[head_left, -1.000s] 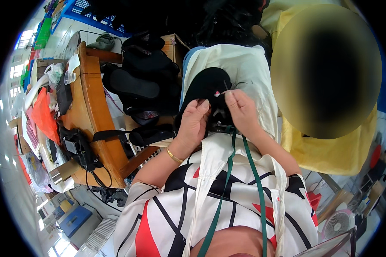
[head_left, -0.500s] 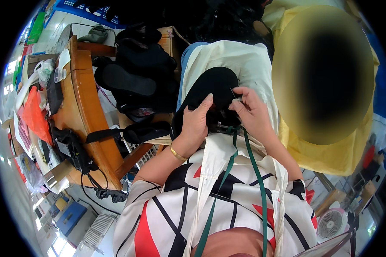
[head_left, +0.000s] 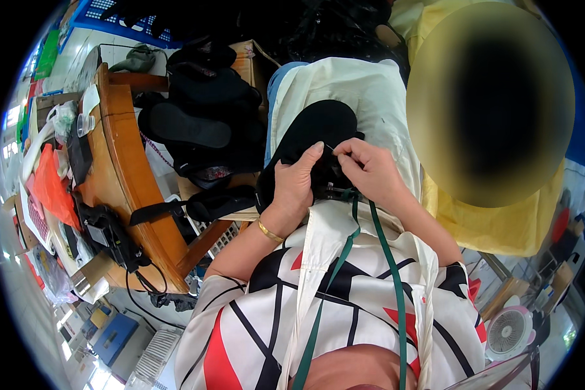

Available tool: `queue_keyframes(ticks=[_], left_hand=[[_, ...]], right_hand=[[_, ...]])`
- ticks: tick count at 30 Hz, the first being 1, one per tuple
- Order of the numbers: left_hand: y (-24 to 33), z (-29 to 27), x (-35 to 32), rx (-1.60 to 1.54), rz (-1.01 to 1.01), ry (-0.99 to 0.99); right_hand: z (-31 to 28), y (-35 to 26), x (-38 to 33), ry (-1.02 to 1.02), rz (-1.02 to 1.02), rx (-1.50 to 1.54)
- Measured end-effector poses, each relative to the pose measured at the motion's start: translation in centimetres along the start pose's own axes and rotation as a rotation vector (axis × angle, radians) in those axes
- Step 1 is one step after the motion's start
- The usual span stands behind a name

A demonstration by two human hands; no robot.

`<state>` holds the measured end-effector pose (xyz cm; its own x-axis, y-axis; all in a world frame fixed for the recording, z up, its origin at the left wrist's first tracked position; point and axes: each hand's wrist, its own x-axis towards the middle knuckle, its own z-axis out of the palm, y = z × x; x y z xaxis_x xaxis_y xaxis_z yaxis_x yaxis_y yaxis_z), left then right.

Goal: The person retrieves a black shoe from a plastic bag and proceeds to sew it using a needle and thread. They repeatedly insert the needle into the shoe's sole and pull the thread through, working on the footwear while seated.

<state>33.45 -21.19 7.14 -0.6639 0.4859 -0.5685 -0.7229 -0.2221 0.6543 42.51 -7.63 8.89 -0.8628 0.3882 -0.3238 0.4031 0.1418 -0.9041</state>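
A black cloth shoe [head_left: 325, 120] lies across my lap on a white apron [head_left: 377, 91], its rounded end pointing away from me. My left hand [head_left: 294, 182] is closed around the shoe's left side, thumb raised on top. Above the shoe's right part, my right hand [head_left: 369, 170] pinches a thin needle [head_left: 329, 148] between thumb and fingertips. The needle's tip is close to my left thumb. Any thread is too fine to make out. Green straps [head_left: 388, 260] hang down just below my hands.
Several black shoes [head_left: 188, 123] are piled at the left, beside a curved wooden chair or table edge [head_left: 130, 175]. Tools and bags clutter that side, with an orange-red bag [head_left: 53, 185]. Yellow cloth [head_left: 500, 231] hangs at the right, partly blurred. A fan [head_left: 508, 330] stands lower right.
My right hand has moved left across the shoe with the needle, closer to my left thumb. My left hand keeps its hold on the shoe.
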Motion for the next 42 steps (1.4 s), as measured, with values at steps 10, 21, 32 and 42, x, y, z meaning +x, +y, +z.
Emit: queue_keyframes(ticks=[10,21,32,42], left_hand=[[-0.2,-0.1,0.0,-0.011,-0.001,-0.012],[-1.2,-1.2,-0.8,0.217,0.053,-0.057],[0.1,-0.1,-0.4,0.037,-0.048,-0.075],[0.4,-0.3,-0.1,0.007,-0.114,-0.005]], right_hand=[[0.0,0.1,-0.1,-0.010,-0.032,0.015],[-0.4,0.8,0.9,-0.133,0.074,0.101],[0.0,1.7,-0.2,-0.078,-0.045,0.121],[0.5,2.3,-0.4,-0.053,-0.102,0.117]])
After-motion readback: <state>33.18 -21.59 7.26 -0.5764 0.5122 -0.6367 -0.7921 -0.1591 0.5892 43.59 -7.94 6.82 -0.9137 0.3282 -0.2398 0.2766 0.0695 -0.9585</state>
